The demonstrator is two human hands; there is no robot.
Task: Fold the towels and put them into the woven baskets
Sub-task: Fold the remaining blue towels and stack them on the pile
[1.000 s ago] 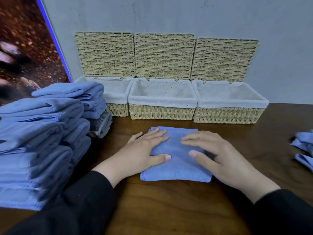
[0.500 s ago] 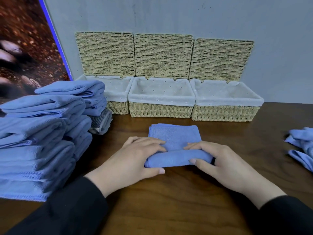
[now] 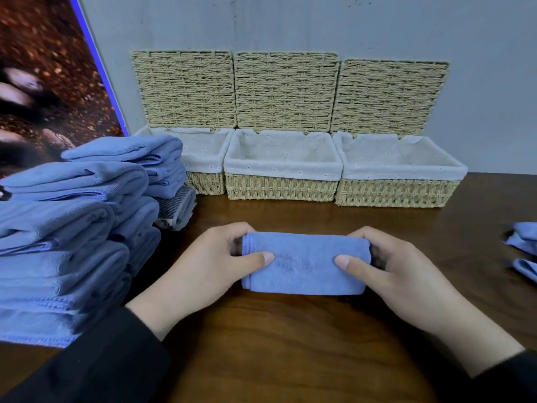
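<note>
On the table [image 3: 290, 344] in front of me, the blue towel [image 3: 305, 264] is now a narrow bundle: a second ago it lay as a flat square under my palms, and since then I have doubled its near edge over. By my reckoning the folding of this piece is done, and only the lift to a basket remains. My left hand [image 3: 209, 266] grips the bundle's 9 o'clock end, thumb on top and fingers [image 3: 232, 231] curled behind it. My right hand [image 3: 389, 271] grips the 3 o'clock end likewise. At 9 o'clock stands a stack of folded towels [image 3: 72, 228]; at 3 o'clock, loose towels [image 3: 523, 242] wait. At 12 o'clock, against the wall, three woven baskets [image 3: 282, 187] sit open, with no towels visible inside.
</note>
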